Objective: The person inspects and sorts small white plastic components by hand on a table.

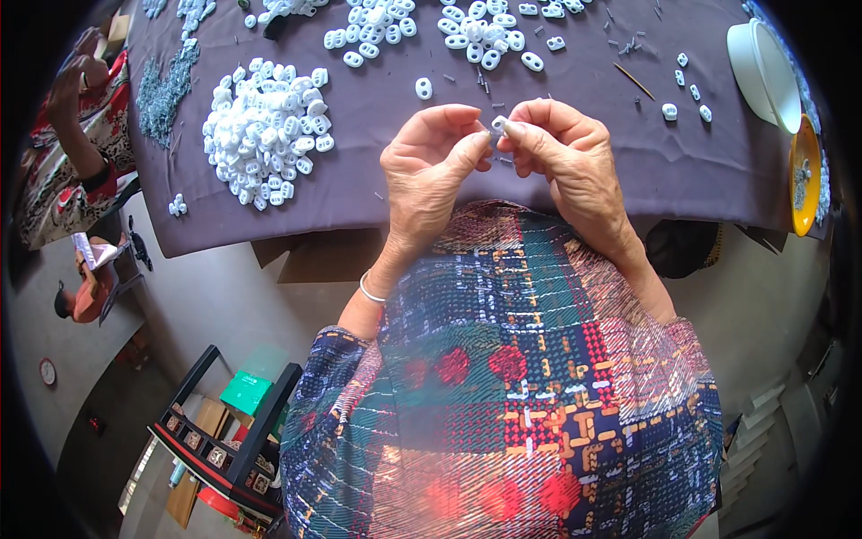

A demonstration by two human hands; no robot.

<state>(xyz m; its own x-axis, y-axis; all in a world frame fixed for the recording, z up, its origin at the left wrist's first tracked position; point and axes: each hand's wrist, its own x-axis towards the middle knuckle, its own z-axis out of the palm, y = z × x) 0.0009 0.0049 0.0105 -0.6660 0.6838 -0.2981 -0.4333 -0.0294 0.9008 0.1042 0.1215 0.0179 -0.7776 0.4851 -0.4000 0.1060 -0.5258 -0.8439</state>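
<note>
A small white two-hole oval plastic piece [500,123], like a cord lock, is pinched between the thumb and forefinger of my right hand [567,153]. Just left of it, my left hand [429,166] is closed in a pinch, thumb against forefinger. Whatever sits between those fingertips is too small to name. Both hands are raised over the near edge of the table, their fingertips almost meeting. Small grey spring-like pins [483,83] lie on the cloth beyond my fingers. A single white two-hole piece [424,88] rests to the left of them.
A large heap of white pieces [265,135] covers the left of the purple cloth [359,202]. More piles [485,36] lie at the back. At right are a thin brown stick [635,81], a white tub [754,76] and an orange dish [799,202]. Another person's arm [76,117] is at far left.
</note>
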